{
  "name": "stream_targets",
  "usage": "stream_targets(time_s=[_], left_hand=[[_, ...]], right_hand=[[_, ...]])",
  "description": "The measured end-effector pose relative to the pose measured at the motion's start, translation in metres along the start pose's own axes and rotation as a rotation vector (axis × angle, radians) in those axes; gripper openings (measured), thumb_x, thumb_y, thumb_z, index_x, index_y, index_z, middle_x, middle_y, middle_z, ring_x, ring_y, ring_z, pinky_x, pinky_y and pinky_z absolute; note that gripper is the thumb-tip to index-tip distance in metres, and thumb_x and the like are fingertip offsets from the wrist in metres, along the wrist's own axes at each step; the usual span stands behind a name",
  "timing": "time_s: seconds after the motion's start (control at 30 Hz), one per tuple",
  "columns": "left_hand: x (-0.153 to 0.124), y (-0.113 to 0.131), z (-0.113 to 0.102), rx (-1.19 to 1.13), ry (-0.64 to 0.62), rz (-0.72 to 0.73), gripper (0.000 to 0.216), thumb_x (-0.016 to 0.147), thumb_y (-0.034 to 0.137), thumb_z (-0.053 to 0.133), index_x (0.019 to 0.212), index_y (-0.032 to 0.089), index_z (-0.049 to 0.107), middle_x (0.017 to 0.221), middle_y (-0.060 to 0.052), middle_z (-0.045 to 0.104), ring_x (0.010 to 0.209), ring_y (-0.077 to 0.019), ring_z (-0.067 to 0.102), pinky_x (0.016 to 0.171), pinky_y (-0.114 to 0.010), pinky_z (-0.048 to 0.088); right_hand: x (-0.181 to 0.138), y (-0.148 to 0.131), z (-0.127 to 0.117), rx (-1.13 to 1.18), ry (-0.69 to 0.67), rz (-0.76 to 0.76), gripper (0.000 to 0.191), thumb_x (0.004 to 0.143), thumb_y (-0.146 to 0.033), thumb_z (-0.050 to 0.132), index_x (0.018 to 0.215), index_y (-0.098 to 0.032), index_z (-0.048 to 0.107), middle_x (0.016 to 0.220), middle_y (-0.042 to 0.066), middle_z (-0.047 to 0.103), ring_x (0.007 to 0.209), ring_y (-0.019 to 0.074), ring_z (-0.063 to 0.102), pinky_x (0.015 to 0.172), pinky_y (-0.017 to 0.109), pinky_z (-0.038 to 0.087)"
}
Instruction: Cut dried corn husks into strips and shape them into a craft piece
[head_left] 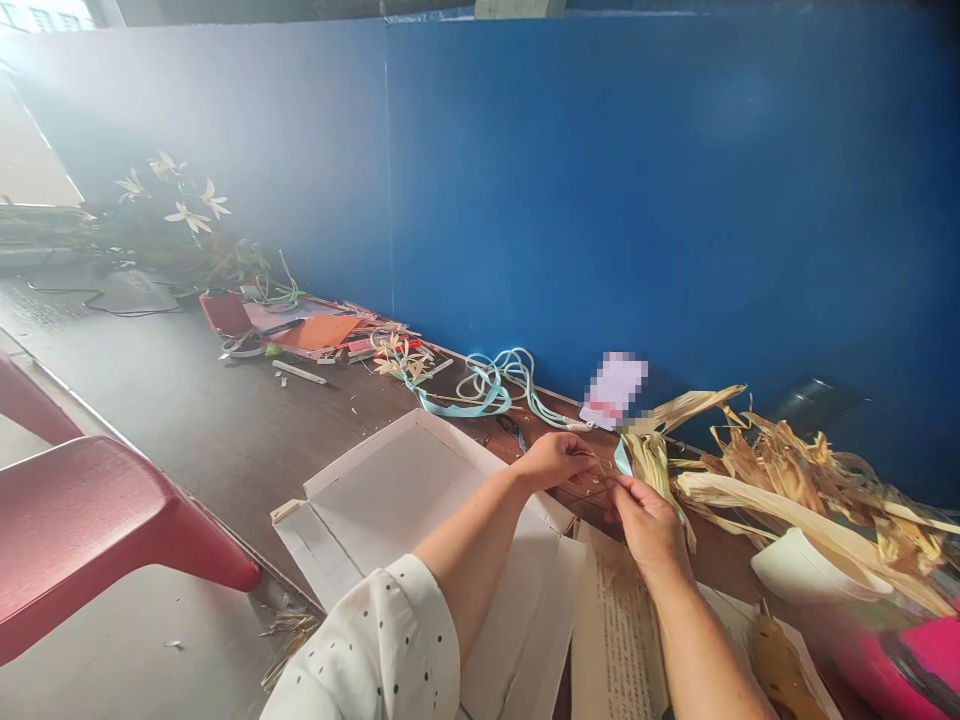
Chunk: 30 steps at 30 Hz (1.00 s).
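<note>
My left hand [553, 459] and my right hand [649, 520] meet over the wooden table [187, 400], fingers pinched close together. Between them runs a thin strip of dried husk [600, 470], and a bundle of pale husk strips [654, 455] with a light blue ribbon end [622, 457] lies just beyond the right fingers. My right hand pinches the near end of that bundle; my left hand pinches the thin strip. A white dotted sleeve covers my left upper arm.
A flattened white cardboard box [405, 500] lies under my left arm. A heap of dried corn husks [810, 480] and a white bowl [802, 570] sit at right. Light blue ribbon coils [495, 380], scissors [247, 345], paper flowers [187, 200] and red chairs [90, 520] lie left.
</note>
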<state>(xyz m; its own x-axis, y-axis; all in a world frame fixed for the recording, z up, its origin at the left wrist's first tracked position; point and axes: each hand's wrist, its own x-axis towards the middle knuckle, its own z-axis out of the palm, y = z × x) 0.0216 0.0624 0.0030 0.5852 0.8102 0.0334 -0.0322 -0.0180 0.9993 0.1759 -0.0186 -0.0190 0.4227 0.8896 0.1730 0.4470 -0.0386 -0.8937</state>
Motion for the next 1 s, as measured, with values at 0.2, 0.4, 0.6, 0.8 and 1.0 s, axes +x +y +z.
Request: stream_targets(time_s=[0.2, 0.4, 0.6, 0.8, 1.0], left_hand=[[0.001, -0.002, 0.001, -0.036, 0.014, -0.02, 0.001, 0.079, 0.013, 0.063, 0.079, 0.012, 0.062, 0.075, -0.002, 0.068, 0.067, -0.0106, 0.06, 0.078, -0.03, 0.056], [0.005, -0.007, 0.002, -0.088, -0.001, -0.034, 0.004, 0.079, 0.01, 0.059, 0.077, 0.012, 0.063, 0.073, -0.002, 0.068, 0.067, -0.0107, 0.062, 0.075, -0.027, 0.057], [0.006, -0.007, 0.004, -0.132, -0.013, -0.056, 0.01, 0.082, 0.011, 0.058, 0.076, 0.012, 0.065, 0.073, -0.002, 0.07, 0.067, -0.0114, 0.065, 0.076, -0.028, 0.058], [0.006, -0.007, 0.004, -0.158, -0.026, -0.066, 0.013, 0.082, 0.008, 0.058, 0.074, 0.013, 0.067, 0.072, 0.0, 0.069, 0.065, -0.0107, 0.064, 0.073, -0.027, 0.057], [0.004, -0.004, 0.004, -0.168, -0.047, -0.083, 0.012, 0.08, 0.007, 0.06, 0.072, 0.012, 0.067, 0.066, 0.001, 0.067, 0.063, -0.0106, 0.063, 0.073, -0.027, 0.057]], right_hand=[[-0.008, -0.018, 0.0, -0.075, 0.034, -0.017, 0.023, 0.073, -0.044, 0.061, 0.079, -0.026, 0.074, 0.051, 0.003, 0.063, 0.053, 0.0289, 0.064, 0.053, 0.043, 0.048], [-0.01, -0.023, 0.001, -0.087, 0.027, 0.004, 0.022, 0.072, -0.044, 0.059, 0.076, -0.025, 0.071, 0.052, 0.004, 0.064, 0.05, 0.0294, 0.063, 0.051, 0.043, 0.047], [-0.007, -0.017, 0.0, -0.074, 0.026, 0.017, 0.02, 0.072, -0.044, 0.06, 0.075, -0.027, 0.07, 0.052, 0.004, 0.065, 0.051, 0.0297, 0.065, 0.052, 0.044, 0.048], [-0.005, -0.013, -0.001, -0.053, 0.027, 0.03, 0.024, 0.073, -0.047, 0.061, 0.077, -0.026, 0.072, 0.049, 0.004, 0.063, 0.047, 0.0288, 0.063, 0.047, 0.042, 0.046], [-0.004, -0.01, -0.002, -0.065, 0.045, 0.031, 0.022, 0.073, -0.047, 0.063, 0.072, -0.027, 0.072, 0.046, 0.003, 0.061, 0.046, 0.0277, 0.062, 0.047, 0.04, 0.046]])
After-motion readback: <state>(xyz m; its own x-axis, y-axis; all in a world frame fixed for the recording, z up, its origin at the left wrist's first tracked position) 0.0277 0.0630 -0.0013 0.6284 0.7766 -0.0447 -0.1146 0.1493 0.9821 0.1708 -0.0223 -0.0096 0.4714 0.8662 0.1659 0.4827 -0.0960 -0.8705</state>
